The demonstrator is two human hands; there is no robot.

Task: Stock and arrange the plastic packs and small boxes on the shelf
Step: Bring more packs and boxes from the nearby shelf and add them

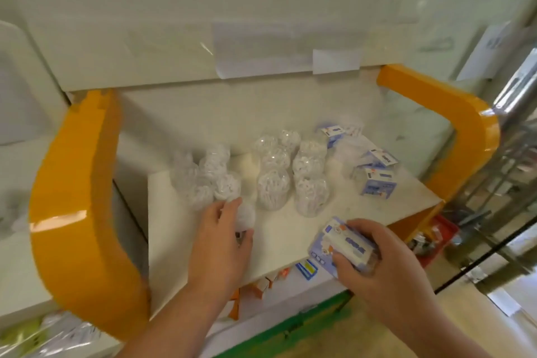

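Observation:
Several clear plastic packs [273,183] of white pieces stand in two clusters on the white shelf [290,232]. My left hand [222,237] holds one such clear pack [245,216] at the front of the left cluster. My right hand [374,264] grips a small blue-and-white box [341,241] over the shelf's front edge. A few more blue-and-white boxes [376,183] lie at the right back of the shelf, some tipped over.
Orange curved side panels [78,212] flank the shelf left and right. A lower shelf holds orange and blue boxes [305,269]. A red basket [436,237] and metal racking stand at the right. White paper labels hang on the wall above.

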